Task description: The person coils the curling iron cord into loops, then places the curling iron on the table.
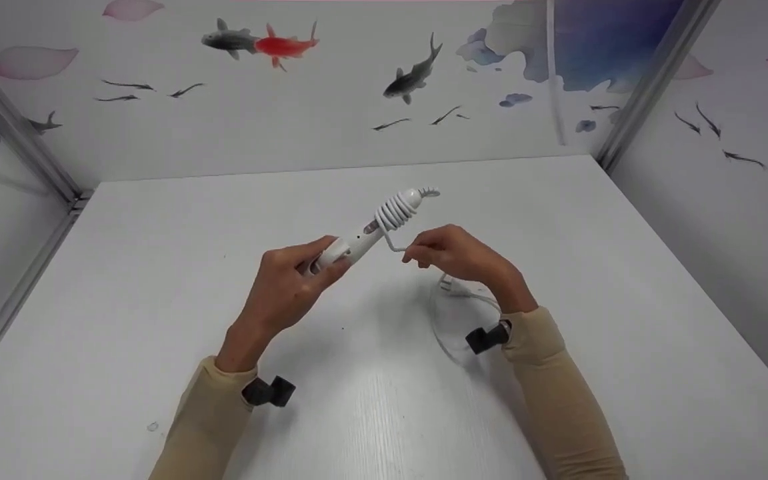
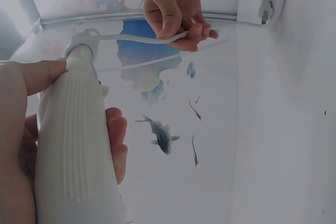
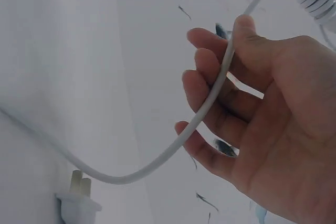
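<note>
My left hand (image 1: 284, 283) grips a slim white handheld electric appliance (image 1: 362, 244) by its body, holding it tilted above the table. Several turns of the white power cord (image 1: 395, 211) are wound round the appliance's far end. Ridges run along the appliance's casing (image 2: 79, 135) in the left wrist view. My right hand (image 1: 461, 255), right of the coils, pinches the cord between thumb and fingers. From there the cord (image 3: 157, 162) hangs in a curve, and its two-pin plug (image 3: 80, 207) shows low in the right wrist view.
The loose end of the cord loops near the white table (image 1: 371, 413), below my right forearm. White panels (image 1: 331, 133) printed with fish and petals stand behind and at both sides, with metal posts (image 1: 657, 80) at the corners. Each wrist wears a small black camera (image 1: 487, 339).
</note>
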`<action>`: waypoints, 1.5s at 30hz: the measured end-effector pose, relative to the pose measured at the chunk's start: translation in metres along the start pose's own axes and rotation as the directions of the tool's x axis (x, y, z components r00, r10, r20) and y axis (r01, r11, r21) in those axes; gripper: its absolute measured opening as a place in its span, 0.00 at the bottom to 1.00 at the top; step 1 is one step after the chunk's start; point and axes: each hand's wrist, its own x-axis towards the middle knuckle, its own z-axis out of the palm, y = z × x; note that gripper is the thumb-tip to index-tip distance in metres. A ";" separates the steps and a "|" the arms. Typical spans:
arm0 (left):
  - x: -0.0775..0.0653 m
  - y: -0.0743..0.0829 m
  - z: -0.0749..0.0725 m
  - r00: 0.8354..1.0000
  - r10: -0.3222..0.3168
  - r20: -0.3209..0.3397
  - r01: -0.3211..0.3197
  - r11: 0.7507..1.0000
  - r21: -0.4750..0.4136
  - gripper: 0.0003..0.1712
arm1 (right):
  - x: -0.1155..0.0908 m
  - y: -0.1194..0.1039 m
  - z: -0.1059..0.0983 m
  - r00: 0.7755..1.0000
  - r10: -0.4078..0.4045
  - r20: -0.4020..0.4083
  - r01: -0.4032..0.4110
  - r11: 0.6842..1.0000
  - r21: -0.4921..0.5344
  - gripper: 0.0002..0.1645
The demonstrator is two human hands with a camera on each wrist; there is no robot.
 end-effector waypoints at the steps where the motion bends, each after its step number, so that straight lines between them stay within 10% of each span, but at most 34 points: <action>1: 0.000 0.001 0.000 1.000 0.017 0.014 -0.017 1.000 -0.009 0.19 | 0.001 0.002 0.001 1.000 0.014 -0.023 -0.014 1.000 -0.002 0.15; 10: -0.003 0.000 0.004 0.963 0.167 0.210 -0.174 0.985 0.015 0.13 | 0.003 0.013 0.002 0.976 0.001 -0.217 0.001 1.000 0.011 0.06; 19: -0.004 -0.001 0.007 0.943 0.114 0.312 -0.165 0.976 0.141 0.15 | -0.001 0.000 -0.003 0.935 -0.028 -0.354 0.046 0.998 0.043 0.13; 28: -0.004 -0.002 0.008 0.956 0.039 0.292 -0.101 0.975 0.198 0.14 | -0.016 -0.030 -0.003 0.824 -0.279 -0.492 0.276 0.958 -0.082 0.08; 36: -0.004 0.001 0.021 0.959 0.078 0.272 -0.173 0.922 0.346 0.14 | -0.016 -0.042 0.010 0.820 -0.413 -0.396 0.355 0.910 -0.216 0.04; 45: -0.001 -0.004 0.023 0.995 -0.092 0.024 0.075 0.911 0.407 0.18 | -0.016 -0.042 0.012 0.813 -0.486 -0.321 0.410 0.869 -0.277 0.07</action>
